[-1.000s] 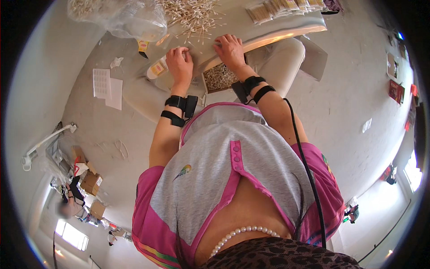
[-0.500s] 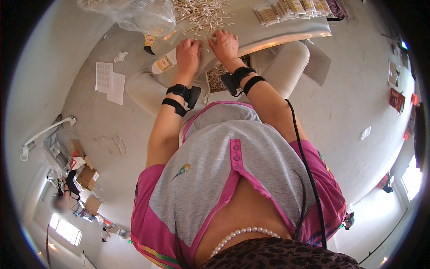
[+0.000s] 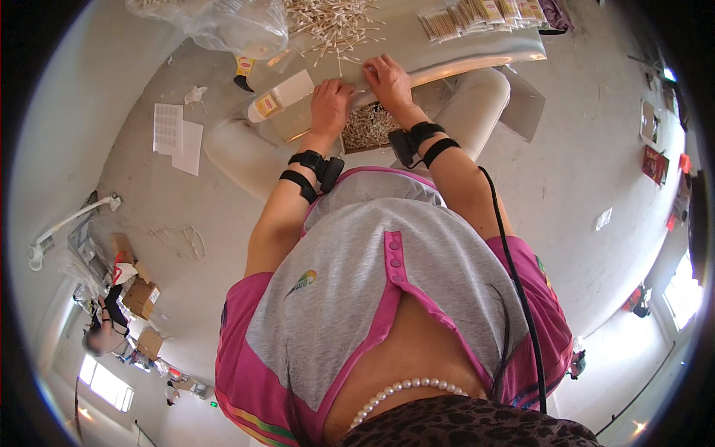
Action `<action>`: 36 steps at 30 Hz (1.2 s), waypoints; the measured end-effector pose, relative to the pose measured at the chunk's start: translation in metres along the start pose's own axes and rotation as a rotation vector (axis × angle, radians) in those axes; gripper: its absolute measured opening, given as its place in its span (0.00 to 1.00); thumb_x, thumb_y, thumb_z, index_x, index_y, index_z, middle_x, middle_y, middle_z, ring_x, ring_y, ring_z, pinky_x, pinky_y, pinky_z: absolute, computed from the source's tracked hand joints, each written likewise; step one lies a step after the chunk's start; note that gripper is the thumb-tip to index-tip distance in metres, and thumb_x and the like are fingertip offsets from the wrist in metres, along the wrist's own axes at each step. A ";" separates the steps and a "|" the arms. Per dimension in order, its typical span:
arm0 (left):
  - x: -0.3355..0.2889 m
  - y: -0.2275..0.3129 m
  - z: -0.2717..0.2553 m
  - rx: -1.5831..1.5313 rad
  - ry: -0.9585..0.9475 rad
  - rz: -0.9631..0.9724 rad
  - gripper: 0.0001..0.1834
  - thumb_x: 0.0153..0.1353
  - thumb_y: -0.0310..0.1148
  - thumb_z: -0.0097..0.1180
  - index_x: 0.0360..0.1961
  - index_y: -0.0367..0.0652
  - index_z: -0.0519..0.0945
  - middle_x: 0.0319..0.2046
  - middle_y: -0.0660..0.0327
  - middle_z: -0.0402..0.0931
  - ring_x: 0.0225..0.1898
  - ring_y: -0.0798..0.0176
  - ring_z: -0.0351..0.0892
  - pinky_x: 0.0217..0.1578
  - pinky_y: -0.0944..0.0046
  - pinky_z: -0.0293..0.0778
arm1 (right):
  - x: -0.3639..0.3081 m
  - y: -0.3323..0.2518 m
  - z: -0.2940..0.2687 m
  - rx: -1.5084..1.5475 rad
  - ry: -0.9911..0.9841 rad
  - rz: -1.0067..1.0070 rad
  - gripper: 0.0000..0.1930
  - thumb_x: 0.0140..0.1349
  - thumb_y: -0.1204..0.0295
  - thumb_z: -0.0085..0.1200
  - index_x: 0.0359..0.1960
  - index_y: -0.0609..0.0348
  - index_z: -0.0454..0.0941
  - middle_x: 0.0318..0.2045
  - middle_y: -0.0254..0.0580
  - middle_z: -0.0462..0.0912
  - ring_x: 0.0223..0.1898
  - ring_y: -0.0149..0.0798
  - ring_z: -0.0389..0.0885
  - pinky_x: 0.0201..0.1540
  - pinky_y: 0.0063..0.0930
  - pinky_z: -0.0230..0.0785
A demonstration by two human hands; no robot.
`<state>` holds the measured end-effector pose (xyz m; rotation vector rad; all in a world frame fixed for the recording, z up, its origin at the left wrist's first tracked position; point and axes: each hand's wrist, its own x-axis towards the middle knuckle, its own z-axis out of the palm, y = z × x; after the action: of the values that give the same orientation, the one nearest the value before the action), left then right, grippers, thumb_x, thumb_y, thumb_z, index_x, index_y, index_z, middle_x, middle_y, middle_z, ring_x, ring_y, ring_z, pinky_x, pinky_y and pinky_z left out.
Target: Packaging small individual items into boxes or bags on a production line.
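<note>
At the table's near edge, my left hand point(image 3: 331, 106) is closed with curled fingers. Close on its right, my right hand point(image 3: 389, 83) is also closed, thumb and fingers pressed together. A thin pale bit shows between the two hands, too small to name. Just beyond them lies a loose pile of cotton swabs point(image 3: 328, 28), a few of which stray toward my fingers. Below the hands, between my legs, a box point(image 3: 370, 128) full of swabs shows. Left of my left hand lies a clear packet with a yellow label point(image 3: 267, 104).
A clear plastic bag point(image 3: 223, 28) lies at the table's far left, with a yellow-and-black item point(image 3: 243, 71) below it. Packed bundles of swabs point(image 3: 484, 18) lie at the far right. White sheets point(image 3: 179, 138) are on the floor at left. A cable point(image 3: 514, 283) runs along my right arm.
Both hands have moved right and nearer to me, away from the swab pile. More of the box between my legs and of the packet at left shows now.
</note>
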<state>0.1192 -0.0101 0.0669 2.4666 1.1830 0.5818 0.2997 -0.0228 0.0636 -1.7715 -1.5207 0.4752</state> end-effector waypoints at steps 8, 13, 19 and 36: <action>-0.011 -0.003 -0.003 -0.021 0.088 -0.059 0.12 0.58 0.34 0.66 0.42 0.45 0.82 0.39 0.57 0.76 0.45 0.48 0.75 0.47 0.50 0.71 | -0.019 0.001 0.001 -0.156 -0.176 -0.301 0.05 0.63 0.68 0.60 0.35 0.53 0.82 0.36 0.40 0.80 0.44 0.49 0.82 0.45 0.44 0.75; -0.015 -0.005 -0.005 -0.015 0.093 -0.064 0.13 0.56 0.34 0.66 0.42 0.46 0.82 0.39 0.57 0.75 0.46 0.48 0.75 0.46 0.49 0.71 | 0.007 -0.018 0.020 -0.126 -0.137 -0.111 0.08 0.61 0.63 0.61 0.35 0.53 0.82 0.37 0.42 0.81 0.44 0.49 0.82 0.47 0.45 0.75; -0.014 -0.006 0.003 0.014 0.062 -0.097 0.13 0.56 0.38 0.67 0.40 0.46 0.84 0.37 0.58 0.75 0.44 0.49 0.75 0.45 0.50 0.72 | 0.020 -0.022 0.044 -0.244 -0.178 0.082 0.10 0.61 0.61 0.60 0.36 0.54 0.82 0.37 0.44 0.82 0.42 0.51 0.83 0.45 0.44 0.77; -0.019 -0.011 0.001 -0.051 0.077 -0.098 0.11 0.58 0.38 0.67 0.39 0.45 0.85 0.36 0.57 0.77 0.44 0.49 0.77 0.47 0.50 0.73 | 0.001 -0.012 0.027 -0.279 -0.129 -0.155 0.07 0.61 0.66 0.60 0.35 0.54 0.80 0.34 0.41 0.80 0.40 0.50 0.83 0.43 0.45 0.75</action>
<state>0.1017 -0.0189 0.0564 2.3481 1.2930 0.6756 0.2733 -0.0133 0.0544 -1.8403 -1.8742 0.3172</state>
